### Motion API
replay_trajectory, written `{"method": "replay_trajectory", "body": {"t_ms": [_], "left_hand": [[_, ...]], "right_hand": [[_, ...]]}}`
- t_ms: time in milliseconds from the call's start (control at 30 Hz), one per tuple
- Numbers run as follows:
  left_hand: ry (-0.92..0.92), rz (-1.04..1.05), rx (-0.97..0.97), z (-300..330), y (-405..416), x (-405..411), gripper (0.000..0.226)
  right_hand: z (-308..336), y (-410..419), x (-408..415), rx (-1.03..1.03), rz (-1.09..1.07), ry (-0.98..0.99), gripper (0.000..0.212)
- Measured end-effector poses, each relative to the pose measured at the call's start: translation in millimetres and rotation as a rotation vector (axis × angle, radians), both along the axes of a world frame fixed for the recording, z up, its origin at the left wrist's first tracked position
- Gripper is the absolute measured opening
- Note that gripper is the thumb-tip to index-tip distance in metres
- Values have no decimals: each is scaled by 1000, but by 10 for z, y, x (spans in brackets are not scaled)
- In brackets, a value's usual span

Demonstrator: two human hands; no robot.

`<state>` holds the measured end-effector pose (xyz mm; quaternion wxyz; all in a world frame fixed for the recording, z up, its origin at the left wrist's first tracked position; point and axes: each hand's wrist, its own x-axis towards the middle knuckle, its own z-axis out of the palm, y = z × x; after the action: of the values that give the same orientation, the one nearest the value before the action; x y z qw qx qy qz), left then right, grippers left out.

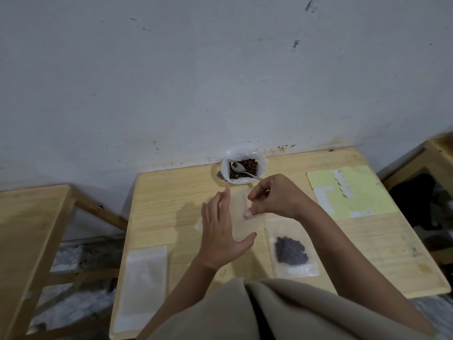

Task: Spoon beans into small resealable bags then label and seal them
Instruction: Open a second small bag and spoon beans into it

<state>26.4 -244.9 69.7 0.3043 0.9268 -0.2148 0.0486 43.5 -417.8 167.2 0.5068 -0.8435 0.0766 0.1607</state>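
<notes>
A: Head view. Wooden table (171, 200) against a scuffed white wall (220, 69). At the far edge, an open plastic bag of beans (242, 168), a metal spoon (241, 169) lying in it, bowl up, handle pointing toward the right hand.

B: Hands?

A: Both over an empty small bag (241, 217) at table centre. Left hand (221, 231) is spread, fingers straight, thumb lying across the bag's near edge, steadying it, not gripping. Right hand (274, 197) has fingers curled, fingertips pinching at the bag's right side. Whether a label sits between those fingertips, I cannot tell; too blurred.

B: Other bags?

A: One filled bag (293, 249) just right of the empty one, flat, dark beans clustered in its lower half. Its seal is not readable. A stack of unused bags (144, 278) lies at the near left corner, well apart from the hands.

B: Labels?

A: Yellow label sheet (362, 192) at far right, several white stickers on it.

B: Surroundings?

A: Wooden furniture on both sides; beige sleeves (269, 312) at bottom.
</notes>
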Motion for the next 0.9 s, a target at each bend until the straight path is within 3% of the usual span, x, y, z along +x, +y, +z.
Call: {"method": "replay_trajectory", "body": {"t_ms": [133, 367, 500, 633, 733, 800, 900], "left_hand": [[51, 54, -27, -122, 35, 14, 116], [-13, 142, -113, -13, -115, 112, 105], [82, 198, -165, -87, -81, 240, 96], [174, 228, -142, -189, -26, 371, 103], [245, 219, -148, -271, -26, 486, 106], [286, 201, -143, -304, -34, 571, 109], [328, 154, -153, -304, -53, 703, 112]], "right_hand": [[-27, -5, 44, -4, 6, 0, 43], [-270, 10, 114, 113, -39, 21, 34], [-526, -22, 209, 256, -285, -19, 30], [-832, -129, 380, -36, -668, -127, 19], [-1067, -218, 533, -83, -675, 15, 33], [-1188, -221, 643, 3, -656, 130, 37], [-1238, -166, 816, 302, -795, 165, 28]]}}
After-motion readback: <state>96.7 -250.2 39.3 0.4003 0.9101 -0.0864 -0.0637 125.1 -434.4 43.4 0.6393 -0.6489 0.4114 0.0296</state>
